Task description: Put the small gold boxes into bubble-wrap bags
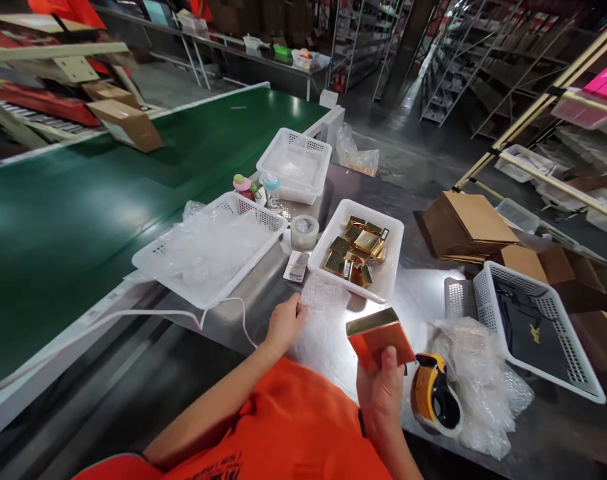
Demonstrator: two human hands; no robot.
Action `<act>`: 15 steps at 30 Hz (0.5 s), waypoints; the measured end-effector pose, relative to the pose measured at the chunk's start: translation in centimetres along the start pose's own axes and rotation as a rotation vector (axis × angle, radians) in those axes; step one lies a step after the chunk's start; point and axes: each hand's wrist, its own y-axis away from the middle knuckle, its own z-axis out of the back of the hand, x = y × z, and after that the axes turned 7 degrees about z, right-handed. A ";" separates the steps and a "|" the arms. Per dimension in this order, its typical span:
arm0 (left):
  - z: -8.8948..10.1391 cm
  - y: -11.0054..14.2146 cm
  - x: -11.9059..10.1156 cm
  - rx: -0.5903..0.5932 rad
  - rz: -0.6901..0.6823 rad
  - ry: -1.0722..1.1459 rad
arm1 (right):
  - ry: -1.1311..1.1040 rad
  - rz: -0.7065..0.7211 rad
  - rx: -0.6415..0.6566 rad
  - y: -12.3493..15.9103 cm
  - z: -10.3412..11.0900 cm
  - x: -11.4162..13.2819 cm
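Observation:
My right hand (382, 390) grips a small shiny gold box (379, 335), which is tilted above the metal table and reflects orange. The fingers of my left hand (285, 325) pinch the edge of a clear bubble wrap sheet (326, 297) lying flat in front of a white basket (391, 277). Several more gold boxes (366, 241) are piled in that basket. Right of my right hand, a yellow and black tape dispenser (435, 393) lies on the table, touching or close to a crumpled heap of bubble wrap (483, 380).
A white basket of clear plastic packing (208, 247) stands at left, beside a tape roll (304, 233) and a label slip (296, 266). Beyond runs a green conveyor belt (183, 160) carrying a carton (126, 125). At right are flattened cardboard (468, 223) and a basket with dark items (528, 320).

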 end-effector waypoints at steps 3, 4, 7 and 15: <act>0.5 0.3 -0.4 -0.018 -0.065 0.198 | 0.108 -0.026 0.085 -0.5 -0.6 -0.1; 0.7 0.5 -0.6 -0.011 -0.109 0.268 | 0.181 0.001 0.133 -0.4 -0.7 -0.4; 1.2 1.3 -1.3 0.005 -0.187 0.434 | 0.363 0.239 0.281 -0.1 -0.5 -1.9; 1.9 2.2 -2.0 -0.009 -0.268 0.252 | 0.843 0.624 0.487 -0.2 1.3 -3.8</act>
